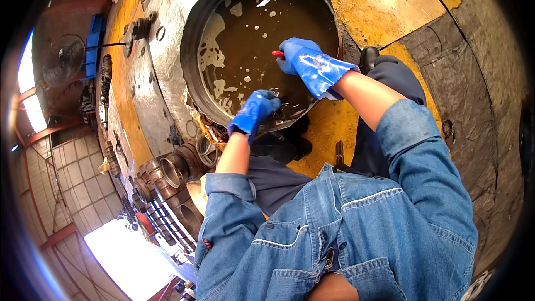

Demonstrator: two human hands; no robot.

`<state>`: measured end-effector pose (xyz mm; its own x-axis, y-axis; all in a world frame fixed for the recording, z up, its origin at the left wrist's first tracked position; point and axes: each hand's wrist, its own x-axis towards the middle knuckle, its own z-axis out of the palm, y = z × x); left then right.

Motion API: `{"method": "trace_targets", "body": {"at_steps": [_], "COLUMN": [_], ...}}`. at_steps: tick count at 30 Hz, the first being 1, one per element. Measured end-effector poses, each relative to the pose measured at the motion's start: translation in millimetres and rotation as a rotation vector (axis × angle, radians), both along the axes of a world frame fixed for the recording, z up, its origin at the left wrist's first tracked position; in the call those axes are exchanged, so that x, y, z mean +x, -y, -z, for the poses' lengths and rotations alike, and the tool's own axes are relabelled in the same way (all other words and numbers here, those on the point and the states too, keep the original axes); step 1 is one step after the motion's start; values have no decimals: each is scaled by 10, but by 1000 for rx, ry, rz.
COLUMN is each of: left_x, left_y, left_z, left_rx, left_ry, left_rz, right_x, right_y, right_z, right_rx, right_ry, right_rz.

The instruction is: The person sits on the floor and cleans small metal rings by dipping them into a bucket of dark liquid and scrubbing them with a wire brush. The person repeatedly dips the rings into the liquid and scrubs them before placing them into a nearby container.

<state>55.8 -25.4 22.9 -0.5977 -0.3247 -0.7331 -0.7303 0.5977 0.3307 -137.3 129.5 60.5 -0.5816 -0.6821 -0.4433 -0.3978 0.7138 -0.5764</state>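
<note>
A wide round dark tub (pixel 192 58) holds murky brown liquid with patches of pale foam. Over the liquid, at the tub's right side, my right hand (pixel 301 56) in a blue rubber glove is closed around a tool with a red end (pixel 277 54); the rest of that tool is hidden by the hand. My left hand (pixel 257 110), gloved the same way, is inside the near rim with its fingers curled in. Something dark and wet lies by its fingertips, partly under the liquid, and I cannot make out what the hand grips.
Several metal rings and cylindrical parts (pixel 170 173) stand on the floor left of my legs. More machine parts (pixel 139 28) lie farther left, near a standing fan (pixel 64 60). Dark mats (pixel 465 86) and worn yellow floor (pixel 390 0) surround the tub. My shoe (pixel 368 58) is beside it.
</note>
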Motion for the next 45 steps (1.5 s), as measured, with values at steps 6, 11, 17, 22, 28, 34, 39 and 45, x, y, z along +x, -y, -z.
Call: {"method": "trace_targets", "body": {"at_steps": [6, 11, 17, 22, 28, 34, 39, 45], "left_x": [298, 582, 574, 317, 239, 271, 186, 178], "left_y": [316, 374, 431, 469, 419, 667, 540, 573], "left_z": [-519, -541, 36, 340, 231, 439, 327, 172], "left_rx": [457, 483, 671, 271, 367, 242, 86, 331], "left_ry": [-470, -594, -725, -628, -823, -773, -899, -697], "left_rz": [-647, -723, -706, -484, -818, -727, -698, -631], "right_x": [-108, 117, 716, 485, 519, 813, 986, 808], "right_y": [25, -85, 129, 288, 53, 134, 314, 366], "right_z": [165, -413, -312, -13, 513, -75, -9, 122], "right_rx": [-253, -675, -663, -397, -526, -592, -497, -467], "right_ry": [231, 600, 501, 494, 457, 592, 514, -500], "right_rz": [253, 200, 33, 285, 497, 557, 436, -257]}}
